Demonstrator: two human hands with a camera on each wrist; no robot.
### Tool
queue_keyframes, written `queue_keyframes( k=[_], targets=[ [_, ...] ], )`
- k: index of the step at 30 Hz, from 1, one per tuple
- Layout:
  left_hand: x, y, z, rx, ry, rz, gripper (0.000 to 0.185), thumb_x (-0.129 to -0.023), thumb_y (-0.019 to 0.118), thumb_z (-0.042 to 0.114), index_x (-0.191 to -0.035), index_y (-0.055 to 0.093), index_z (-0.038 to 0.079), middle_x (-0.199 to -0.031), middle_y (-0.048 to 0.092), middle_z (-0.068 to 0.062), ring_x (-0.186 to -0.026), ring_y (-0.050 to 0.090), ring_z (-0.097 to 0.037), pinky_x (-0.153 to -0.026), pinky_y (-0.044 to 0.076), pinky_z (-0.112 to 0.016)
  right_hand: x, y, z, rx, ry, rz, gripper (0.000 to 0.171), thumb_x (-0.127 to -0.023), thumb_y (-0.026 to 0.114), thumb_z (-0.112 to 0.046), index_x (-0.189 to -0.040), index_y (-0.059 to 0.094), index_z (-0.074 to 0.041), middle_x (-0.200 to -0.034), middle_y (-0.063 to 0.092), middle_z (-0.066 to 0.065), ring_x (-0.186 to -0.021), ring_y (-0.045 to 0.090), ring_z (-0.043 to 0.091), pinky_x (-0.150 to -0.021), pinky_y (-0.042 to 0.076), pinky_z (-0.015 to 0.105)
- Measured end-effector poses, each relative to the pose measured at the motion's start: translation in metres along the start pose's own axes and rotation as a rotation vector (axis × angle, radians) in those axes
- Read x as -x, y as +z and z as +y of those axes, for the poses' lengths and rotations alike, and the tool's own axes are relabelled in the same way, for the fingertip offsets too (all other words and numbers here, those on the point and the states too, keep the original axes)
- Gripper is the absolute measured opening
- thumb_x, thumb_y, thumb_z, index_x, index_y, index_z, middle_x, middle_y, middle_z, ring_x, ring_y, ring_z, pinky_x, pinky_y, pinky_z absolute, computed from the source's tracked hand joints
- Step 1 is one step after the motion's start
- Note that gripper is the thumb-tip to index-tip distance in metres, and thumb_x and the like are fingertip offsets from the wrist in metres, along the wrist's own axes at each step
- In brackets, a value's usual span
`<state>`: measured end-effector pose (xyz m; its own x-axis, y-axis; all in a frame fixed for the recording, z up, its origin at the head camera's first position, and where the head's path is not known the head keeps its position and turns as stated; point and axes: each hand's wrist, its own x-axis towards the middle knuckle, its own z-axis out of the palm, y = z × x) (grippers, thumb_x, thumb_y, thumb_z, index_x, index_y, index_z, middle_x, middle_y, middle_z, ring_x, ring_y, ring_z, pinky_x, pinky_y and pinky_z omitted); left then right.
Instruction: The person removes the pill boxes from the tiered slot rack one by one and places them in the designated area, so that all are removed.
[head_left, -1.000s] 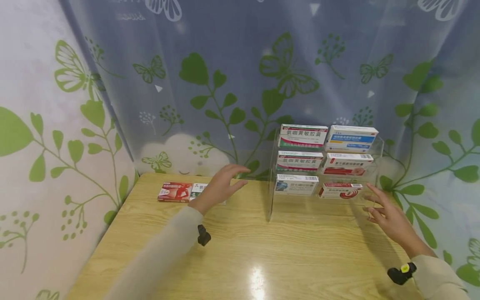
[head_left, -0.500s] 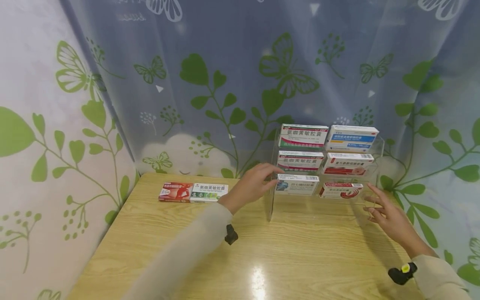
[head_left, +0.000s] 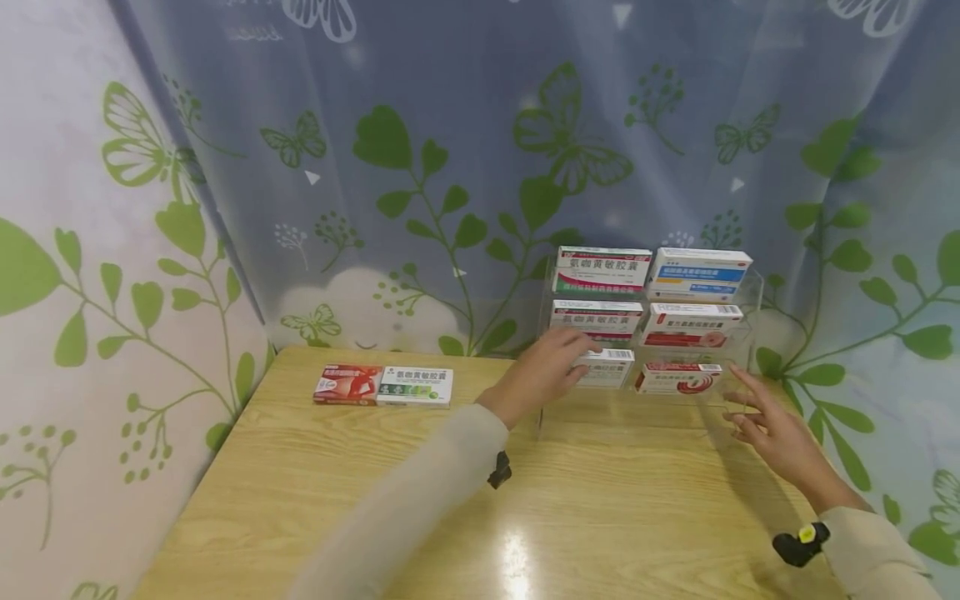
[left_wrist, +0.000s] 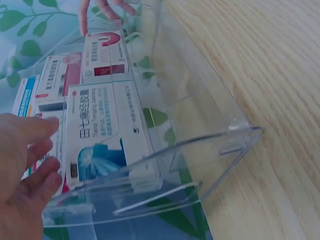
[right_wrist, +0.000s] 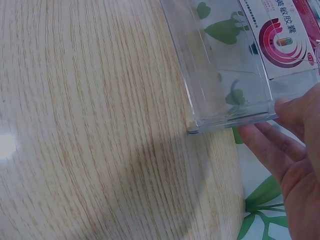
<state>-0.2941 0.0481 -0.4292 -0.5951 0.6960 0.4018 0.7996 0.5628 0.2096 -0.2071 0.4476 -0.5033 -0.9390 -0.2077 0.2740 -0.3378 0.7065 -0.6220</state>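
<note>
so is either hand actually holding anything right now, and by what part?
Nothing held. Left hand reaches open-fingered at the bottom-left box in the clear rack; right hand is open beside the rack's right end.

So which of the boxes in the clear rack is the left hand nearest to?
The bottom-left box, white with a blue picture, on the lowest tier. The left hand reaches right at it; the other five boxes sit higher or in the right column.

Bright, even light; a white glare spot sits on the table near its front edge. The left sleeve looks motion-blurred, and the wrist views seem slightly soft close up.
</note>
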Motion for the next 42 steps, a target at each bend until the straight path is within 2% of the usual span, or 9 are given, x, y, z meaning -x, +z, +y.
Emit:
queue_keyframes(
  k=[5, 8, 13, 18, 24, 32, 35, 39, 42],
  targets=[
    [-0.004, 0.011, 0.006, -0.166, -0.023, -0.005, 0.036, -0.111, 0.066, 0.017, -0.146, 0.065, 0.016, -0.142, 0.069, 0.002, -0.135, 0.061, -0.015, -0.12, 0.047, -0.024, -0.001, -0.001, -0.002, 0.005, -0.011, 0.01, 0.086, -0.104, 0.056, 0.018, -0.175, 0.016, -0.011, -0.14, 0.055, 0.049, -0.105, 0.057, -0.02, -0.073, 0.063, 0.016],
    [-0.005, 0.016, 0.008, -0.259, -0.035, 0.015, 0.034, -0.111, 0.065, 0.016, -0.145, 0.065, 0.017, -0.139, 0.072, 0.003, -0.128, 0.064, -0.014, -0.115, 0.049, -0.023, -0.002, 0.0, -0.003, 0.007, -0.014, 0.012, 0.086, -0.104, 0.056, 0.018, -0.175, 0.017, -0.011, -0.14, 0.056, 0.049, -0.105, 0.057, -0.02, -0.073, 0.063, 0.016],
    [-0.004, 0.019, 0.009, -0.298, -0.06, 0.038, 0.035, -0.106, 0.071, 0.011, -0.14, 0.067, 0.017, -0.137, 0.074, 0.004, -0.119, 0.062, -0.013, -0.108, 0.049, -0.023, -0.002, 0.002, -0.004, 0.016, -0.013, 0.007, 0.085, -0.104, 0.056, 0.017, -0.175, 0.018, -0.01, -0.139, 0.056, 0.05, -0.105, 0.057, -0.021, -0.073, 0.063, 0.016],
    [-0.002, 0.018, 0.007, -0.239, -0.038, 0.068, 0.042, -0.105, 0.072, 0.006, -0.144, 0.067, 0.018, -0.136, 0.075, 0.006, -0.121, 0.061, -0.012, -0.111, 0.049, -0.023, -0.003, 0.003, -0.004, 0.011, -0.007, 0.005, 0.088, -0.104, 0.056, 0.018, -0.176, 0.016, -0.013, -0.139, 0.056, 0.049, -0.105, 0.056, -0.021, -0.073, 0.063, 0.016],
    [0.0, 0.012, 0.007, -0.113, 0.003, 0.142, 0.033, -0.107, 0.072, 0.016, -0.14, 0.07, 0.021, -0.135, 0.076, 0.006, -0.127, 0.065, -0.014, -0.113, 0.052, -0.029, -0.003, 0.004, -0.004, 0.0, -0.005, 0.0, 0.088, -0.104, 0.055, 0.017, -0.176, 0.015, -0.015, -0.14, 0.055, 0.049, -0.106, 0.056, -0.021, -0.074, 0.064, 0.017],
    [0.001, -0.015, 0.006, 0.146, 0.031, 0.229, 0.031, -0.107, 0.071, 0.014, -0.138, 0.072, 0.015, -0.139, 0.075, 0.0, -0.133, 0.067, -0.018, -0.128, 0.044, -0.037, -0.003, 0.005, -0.003, -0.006, -0.009, 0.008, 0.087, -0.104, 0.056, 0.018, -0.175, 0.016, -0.012, -0.14, 0.055, 0.05, -0.105, 0.058, -0.02, -0.073, 0.063, 0.017],
    [0.008, -0.032, 0.002, 0.232, 0.034, 0.237, 0.031, -0.107, 0.072, 0.013, -0.138, 0.072, 0.014, -0.14, 0.074, -0.001, -0.133, 0.065, -0.019, -0.124, 0.047, -0.037, -0.002, 0.006, -0.002, -0.001, -0.01, 0.007, 0.086, -0.104, 0.057, 0.018, -0.175, 0.016, -0.01, -0.14, 0.055, 0.05, -0.105, 0.057, -0.02, -0.072, 0.063, 0.017],
    [0.024, -0.052, -0.012, 0.313, 0.004, 0.231, 0.03, -0.107, 0.072, 0.015, -0.137, 0.074, 0.014, -0.142, 0.073, -0.002, -0.135, 0.063, -0.021, -0.12, 0.05, -0.037, -0.001, 0.004, -0.003, -0.007, -0.003, 0.006, 0.087, -0.104, 0.057, 0.018, -0.175, 0.016, -0.01, -0.14, 0.055, 0.049, -0.105, 0.057, -0.02, -0.072, 0.063, 0.016],
    [0.041, -0.063, -0.028, 0.357, -0.044, 0.231, 0.029, -0.106, 0.072, 0.015, -0.135, 0.075, 0.012, -0.142, 0.073, -0.005, -0.137, 0.063, -0.023, -0.126, 0.045, -0.042, 0.0, 0.003, -0.005, -0.009, -0.001, 0.009, 0.088, -0.103, 0.057, 0.019, -0.175, 0.015, -0.011, -0.14, 0.056, 0.049, -0.105, 0.057, -0.02, -0.073, 0.062, 0.015]
  ],
)
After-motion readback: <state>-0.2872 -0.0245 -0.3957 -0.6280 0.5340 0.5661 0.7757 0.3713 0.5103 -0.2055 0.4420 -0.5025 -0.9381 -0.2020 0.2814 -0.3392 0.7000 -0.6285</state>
